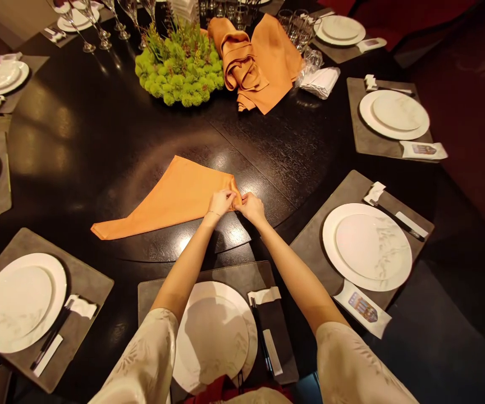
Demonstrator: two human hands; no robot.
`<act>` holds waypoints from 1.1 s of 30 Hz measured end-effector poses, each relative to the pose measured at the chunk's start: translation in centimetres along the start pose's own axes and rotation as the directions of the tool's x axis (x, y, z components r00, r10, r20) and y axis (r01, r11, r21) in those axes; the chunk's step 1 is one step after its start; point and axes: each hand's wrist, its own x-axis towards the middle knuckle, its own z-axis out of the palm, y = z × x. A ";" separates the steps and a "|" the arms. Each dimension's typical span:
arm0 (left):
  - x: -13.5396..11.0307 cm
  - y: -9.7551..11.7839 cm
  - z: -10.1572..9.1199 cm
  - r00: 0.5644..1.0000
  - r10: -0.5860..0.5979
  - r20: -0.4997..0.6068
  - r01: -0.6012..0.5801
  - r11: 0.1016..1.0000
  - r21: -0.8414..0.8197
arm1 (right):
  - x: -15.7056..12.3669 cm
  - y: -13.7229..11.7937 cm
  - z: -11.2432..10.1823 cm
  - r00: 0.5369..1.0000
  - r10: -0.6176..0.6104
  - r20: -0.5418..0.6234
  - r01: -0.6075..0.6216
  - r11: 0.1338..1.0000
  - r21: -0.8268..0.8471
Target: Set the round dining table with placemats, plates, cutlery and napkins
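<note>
An orange cloth napkin (175, 193) lies folded on the dark round table, its long narrow tail pointing left. My left hand (221, 203) pinches the napkin near its right end. Close beside it, my right hand (251, 206) grips the same end at the edge, where the cloth is gathered into a small roll or fold. Both hands rest low over the tabletop, their fingertips nearly touching. Part of the gathered cloth is hidden behind the fingers.
Before me sits a plate setting (248, 336) with chopsticks (261, 336) on a grey placemat (158, 289). More settings ring the table. Farther back are a green centrepiece (179, 73), stacked orange napkins (271, 62), a white packet (320, 82) and several stemmed glasses (120, 25).
</note>
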 end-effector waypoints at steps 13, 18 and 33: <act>-1.7 -2.2 -1.9 0.960 -0.271 0.071 0.280 0.937 -0.207 | -3.0 -2.3 2.7 0.879 -0.468 -0.088 0.452 0.878 -0.156; -2.0 -2.7 -2.2 0.967 -0.247 -0.056 0.241 0.965 -0.100 | -1.9 -0.5 2.2 0.952 -0.306 0.025 0.295 0.934 0.200; -3.6 -3.3 -3.1 0.974 -0.222 -0.047 0.219 0.973 -0.071 | -3.7 -6.1 3.4 0.981 -0.189 -0.055 0.177 0.970 -0.167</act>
